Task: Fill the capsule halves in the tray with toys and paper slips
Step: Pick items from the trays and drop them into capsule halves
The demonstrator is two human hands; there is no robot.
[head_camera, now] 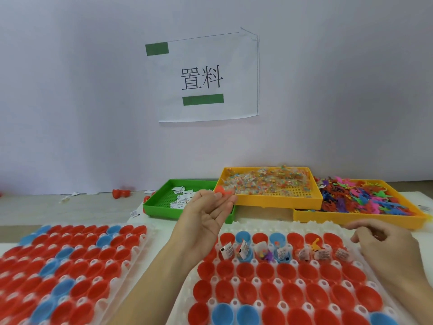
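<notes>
The white tray (276, 281) nearest the person is sitting at the near edge of the tabletop, right of centre, holding rows of red and blue capsule halves (267, 270) with their open sides up. In the second row from the tray's far edge, seven halves are carrying paper slips (226, 249), and some also small bagged pieces or a toy; a yellow toy figure (315, 245) is sticking up from one of them toward the right. The rows nearer the person are showing only bare cups. The left hand (206, 215) is hovering palm up above the tray's far left corner, its thumb and fingertips pinching an orange toy (221, 191) in front of the bins. The right hand (386, 245) is hanging over the tray's right edge, back upward, fingers loosely curled; whether it is holding anything cannot be told. A second white tray (140, 245) of red and blue halves is lying to the left, along the same near edge. Toward the far edge of the tabletop, a green bin (159, 209) is holding loose paper slips, a yellow bin (276, 200) beside it is holding clear bagged beads, and another yellow bin (351, 216) at the right is heaped with multicoloured toy figures. A red capsule (120, 193) and stray slips are lying by the wall, where a taped paper sign (208, 76) is hanging.
</notes>
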